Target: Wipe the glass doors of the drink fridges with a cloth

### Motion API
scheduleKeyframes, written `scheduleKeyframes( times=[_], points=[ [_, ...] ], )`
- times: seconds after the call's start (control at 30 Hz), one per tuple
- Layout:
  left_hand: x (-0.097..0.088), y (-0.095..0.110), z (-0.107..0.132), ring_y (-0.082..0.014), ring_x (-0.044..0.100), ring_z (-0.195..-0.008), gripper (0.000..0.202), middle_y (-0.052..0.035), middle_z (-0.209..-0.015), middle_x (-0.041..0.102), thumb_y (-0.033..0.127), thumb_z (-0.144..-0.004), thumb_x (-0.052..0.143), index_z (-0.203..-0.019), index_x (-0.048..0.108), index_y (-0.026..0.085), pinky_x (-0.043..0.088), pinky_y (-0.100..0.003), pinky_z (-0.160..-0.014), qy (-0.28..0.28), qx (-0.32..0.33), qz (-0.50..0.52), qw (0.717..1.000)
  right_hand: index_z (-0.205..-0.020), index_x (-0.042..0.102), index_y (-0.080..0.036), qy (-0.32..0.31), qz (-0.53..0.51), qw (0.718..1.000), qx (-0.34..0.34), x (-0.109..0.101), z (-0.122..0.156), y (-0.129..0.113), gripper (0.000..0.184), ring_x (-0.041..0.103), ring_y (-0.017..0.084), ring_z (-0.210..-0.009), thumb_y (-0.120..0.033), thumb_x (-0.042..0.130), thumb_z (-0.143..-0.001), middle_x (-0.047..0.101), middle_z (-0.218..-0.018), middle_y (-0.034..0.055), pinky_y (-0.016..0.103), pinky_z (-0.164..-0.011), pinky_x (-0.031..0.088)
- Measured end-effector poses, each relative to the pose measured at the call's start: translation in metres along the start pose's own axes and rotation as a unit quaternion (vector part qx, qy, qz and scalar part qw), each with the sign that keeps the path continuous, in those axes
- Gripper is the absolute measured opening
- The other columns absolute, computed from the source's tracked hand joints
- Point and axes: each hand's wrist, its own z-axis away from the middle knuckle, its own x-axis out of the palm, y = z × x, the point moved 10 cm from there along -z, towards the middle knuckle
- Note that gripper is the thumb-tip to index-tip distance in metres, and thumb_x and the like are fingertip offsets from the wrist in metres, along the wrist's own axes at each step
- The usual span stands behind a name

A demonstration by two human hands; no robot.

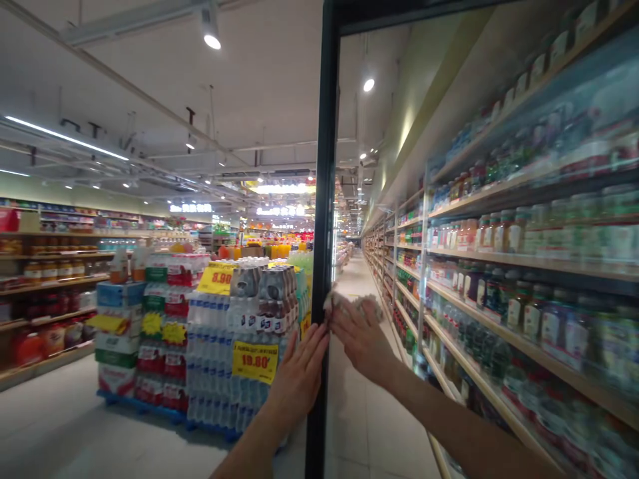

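Observation:
A glass door with a black frame [323,199] stands upright before me. My right hand [362,336] presses a pale, crumpled cloth [370,304] against the glass, close to the frame's inner edge. Its fingers lie over the cloth and hide part of it. My left hand [302,369] rests against the frame from the left, fingers stretched out and tips touching it, with no object visible in it. The two hands' fingertips are nearly side by side.
Shelves of bottles [529,313] run along the right, seen in or through the glass. To the left, stacked bottle packs [210,359] with yellow price signs [254,361] stand on blue pallets [170,414]. More stocked shelves [50,289] line the far left.

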Motion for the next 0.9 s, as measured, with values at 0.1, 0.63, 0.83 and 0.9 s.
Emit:
scheduleKeyframes(
  times=[0.1, 0.63, 0.83, 0.9],
  points=[
    [-0.006, -0.006, 0.002, -0.0197, 0.022, -0.138, 0.054, -0.0072, -0.142, 0.039, 0.007, -0.078, 0.039, -0.132, 0.041, 0.011, 0.014, -0.040, -0.114, 0.003, -0.006, -0.013, 1.000, -0.132, 0.046, -0.021, -0.049, -0.007, 0.990, -0.130, 0.024, 0.051, -0.050, 0.047, 0.029, 0.020, -0.134, -0.028, 0.043, -0.085, 0.051, -0.133, 0.0035, 0.042, -0.112, 0.012],
    [-0.039, -0.044, -0.121, -0.0219, 0.026, -0.137, 0.058, -0.0111, -0.145, 0.034, 0.025, -0.088, 0.039, -0.141, 0.024, 0.011, 0.022, -0.044, -0.111, 0.097, -0.053, 0.001, 0.994, -0.124, 0.052, -0.028, 0.014, 0.075, 0.993, -0.088, -0.046, -0.064, 0.047, 0.041, 0.024, 0.022, -0.137, -0.021, 0.041, -0.085, 0.047, -0.136, 0.0028, 0.051, -0.110, 0.015],
    [-0.038, -0.050, -0.158, -0.0236, 0.034, -0.133, 0.054, -0.0107, -0.142, 0.038, 0.031, -0.089, 0.039, -0.138, 0.033, 0.011, 0.022, -0.044, -0.111, 0.121, -0.088, -0.009, 0.989, -0.126, 0.052, -0.027, 0.164, 0.153, 0.954, 0.200, -0.163, -0.063, 0.198, 0.042, 0.028, 0.028, -0.134, -0.021, 0.038, -0.086, 0.044, -0.139, 0.0044, 0.056, -0.105, 0.023],
    [-0.036, -0.049, -0.168, -0.0239, 0.036, -0.131, 0.053, -0.0096, -0.141, 0.040, 0.035, -0.088, 0.041, -0.137, 0.036, 0.012, 0.024, -0.045, -0.111, 0.107, -0.100, 0.002, 0.989, -0.126, 0.052, -0.024, 0.239, 0.179, 0.907, 0.298, -0.197, -0.019, 0.239, 0.042, 0.030, 0.030, -0.132, -0.025, 0.037, -0.087, 0.045, -0.138, 0.0079, 0.057, -0.103, 0.025]
  ],
)
